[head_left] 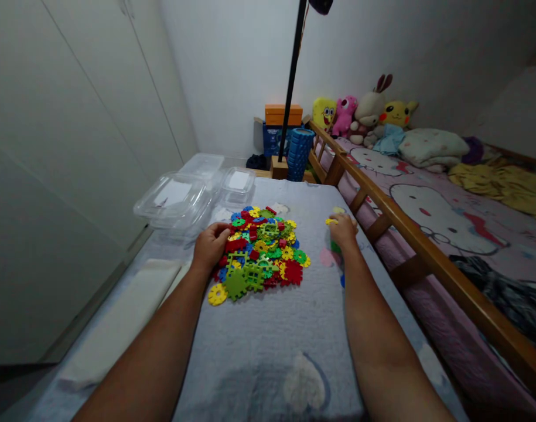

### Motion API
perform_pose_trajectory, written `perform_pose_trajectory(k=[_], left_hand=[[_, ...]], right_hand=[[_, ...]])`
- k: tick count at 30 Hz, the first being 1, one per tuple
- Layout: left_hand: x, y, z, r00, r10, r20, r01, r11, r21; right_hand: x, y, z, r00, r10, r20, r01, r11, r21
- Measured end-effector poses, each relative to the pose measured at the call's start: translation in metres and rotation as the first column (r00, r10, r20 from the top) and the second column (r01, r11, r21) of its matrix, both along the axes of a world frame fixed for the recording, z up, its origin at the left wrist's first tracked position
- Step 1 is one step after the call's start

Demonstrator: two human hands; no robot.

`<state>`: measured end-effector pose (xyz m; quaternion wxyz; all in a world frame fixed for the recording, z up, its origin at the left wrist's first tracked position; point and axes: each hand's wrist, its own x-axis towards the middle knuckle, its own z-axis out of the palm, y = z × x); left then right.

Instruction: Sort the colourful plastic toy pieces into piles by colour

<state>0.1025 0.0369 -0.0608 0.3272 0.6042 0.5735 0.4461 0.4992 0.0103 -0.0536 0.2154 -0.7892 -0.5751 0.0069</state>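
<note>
A heap of colourful plastic interlocking pieces [261, 249], gear-shaped, square and flower-shaped, lies on the cloth-covered surface. My left hand [210, 249] touches the heap's left edge, fingers curled and thumb near the index finger; whatever is between them is hidden. To the right of the heap, my right hand [343, 232] is closed on a yellow gear-shaped piece [330, 221] at its fingertips. Partly under that hand and forearm lie a green piece [335, 247] and a blue piece [342, 281]. A yellow gear disc [217, 294] sits at the heap's near left corner.
Clear plastic boxes [175, 199] stand behind my left hand, with a smaller one [238, 180] beside them. A folded white cloth [122, 316] lies at left. The wooden bed rail [395, 217] runs along the right. A black pole [291, 82] rises at the back.
</note>
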Motion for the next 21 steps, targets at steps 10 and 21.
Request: perform_pose_trajectory(k=[10,21], left_hand=[[0.001,-0.001,0.002,1.000,0.007,0.000,-0.007,1.000,0.004],[0.001,-0.002,0.002,1.000,0.005,0.012,-0.005,1.000,-0.016]], right_hand=[[-0.096,0.010,0.001,0.944,0.313,-0.105,-0.328,0.928,-0.176],[-0.083,0.009,0.009,0.951,0.272,-0.149,-0.288,0.953,-0.096]])
